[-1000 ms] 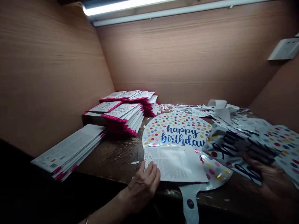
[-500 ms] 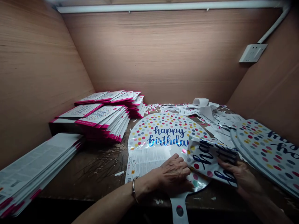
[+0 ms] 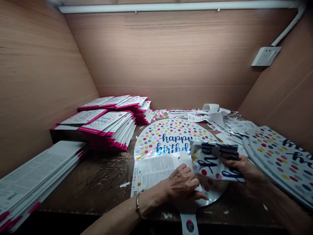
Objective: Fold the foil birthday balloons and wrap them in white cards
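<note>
A round foil balloon (image 3: 156,133) with colored dots and blue "happy birthday" lettering lies flat, its tail hanging over the front edge of the table. On top of it rests an opened printed card (image 3: 153,173), grey text facing up. My left hand (image 3: 184,182), with a bracelet at the wrist, is closed at the card's right side; its fingers are curled and the thumb points right. In my right hand (image 3: 244,168) is a folded foil balloon (image 3: 212,161), pinched at its right end and held just above the flat one and right of the card.
Stacks of pink-edged printed cards (image 3: 105,122) stand at the left, with more folded cards (image 3: 41,173) in front. Flat foil balloons (image 3: 281,160) are stacked at the right. Paper scraps (image 3: 215,114) lie along the back wall. A socket (image 3: 266,56) is on the right wall.
My right hand has shifted left and slightly up with the folded balloon, which now lies closer to the card. My left hand has stayed nearly in place, its thumb stretched further right.
</note>
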Tool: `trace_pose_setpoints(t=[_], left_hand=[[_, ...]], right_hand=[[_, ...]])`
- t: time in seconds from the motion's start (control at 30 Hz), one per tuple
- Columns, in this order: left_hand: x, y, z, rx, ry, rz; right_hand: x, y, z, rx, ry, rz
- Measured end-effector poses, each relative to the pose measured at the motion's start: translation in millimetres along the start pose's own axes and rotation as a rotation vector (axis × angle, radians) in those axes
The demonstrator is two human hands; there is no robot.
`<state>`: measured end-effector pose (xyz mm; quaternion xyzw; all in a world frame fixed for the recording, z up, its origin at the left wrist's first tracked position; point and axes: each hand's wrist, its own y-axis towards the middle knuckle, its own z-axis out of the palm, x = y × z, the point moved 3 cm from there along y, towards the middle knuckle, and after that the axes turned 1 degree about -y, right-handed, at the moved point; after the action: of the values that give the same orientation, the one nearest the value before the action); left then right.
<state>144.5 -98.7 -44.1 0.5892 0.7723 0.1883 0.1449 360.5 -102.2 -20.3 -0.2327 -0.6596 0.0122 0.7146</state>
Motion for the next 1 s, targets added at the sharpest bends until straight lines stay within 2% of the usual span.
trace_pose_setpoints(t=[0.07,0.13,0.2,0.3,0.37,0.4,0.43,0.5,0.53,0.57,0.6,0.63,0.67,0.73,0.83,1.0], left_hand=[[-0.7,1.5,-5.0,-0.046,0.004,0.007],[-1.1,1.8,-8.0,-0.065,0.006,0.011],[-1.2,1.1,-7.7,-0.029,0.003,0.011],[-1.5,-0.5,-2.7,0.104,-0.009,0.011],[-1.8,-0.9,-0.2,0.17,-0.009,0.009],[-1.9,-0.7,0.4,0.196,-0.01,0.008],[-2.0,-0.3,0.6,0.219,-0.014,0.005],[-2.2,0.8,0.6,0.26,-0.025,0.003],[-2.3,1.3,0.5,0.274,-0.032,0.004],[-2.3,1.8,0.3,0.279,-0.039,0.002],[-2.1,2.2,0.1,0.272,-0.044,-0.007],[-1.7,2.5,0.0,0.257,-0.052,-0.018],[-1.4,2.6,-0.1,0.235,-0.065,-0.025],[-0.7,2.1,0.3,0.181,-0.098,-0.034],[0.3,-0.6,3.2,0.12,-0.132,-0.013],[-0.7,-2.8,5.2,0.087,-0.173,0.102]], right_hand=[[-11.3,-0.5,12.5,0.149,0.05,0.126],[-23.0,0.3,22.1,0.233,0.088,0.18],[-31.8,3.1,25.7,0.243,0.029,0.181],[-34.7,7.1,23.1,0.25,-0.138,0.206],[-25.0,8.2,18.9,0.239,-0.313,0.121],[-15.8,8.6,16.3,0.172,-0.449,-0.007],[-4.3,8.2,15.0,0.074,-0.614,-0.201],[16.3,2.6,22.7,-0.059,-0.939,-0.704],[20.5,-0.9,31.7,-0.024,-1.062,-0.937],[19.5,-3.6,42.6,0.099,-1.162,-1.124],[13.8,-5.0,53.8,0.294,-1.243,-1.239],[5.6,-5.1,63.3,0.497,-1.309,-1.277],[-3.1,-4.1,70.5,0.653,-1.356,-1.258],[-17.3,-1.3,79.0,0.809,-1.397,-1.156],[-25.6,-2.7,83.1,0.845,-1.392,-1.061],[-11.6,-19.5,98.8,0.875,-1.311,-1.052]])
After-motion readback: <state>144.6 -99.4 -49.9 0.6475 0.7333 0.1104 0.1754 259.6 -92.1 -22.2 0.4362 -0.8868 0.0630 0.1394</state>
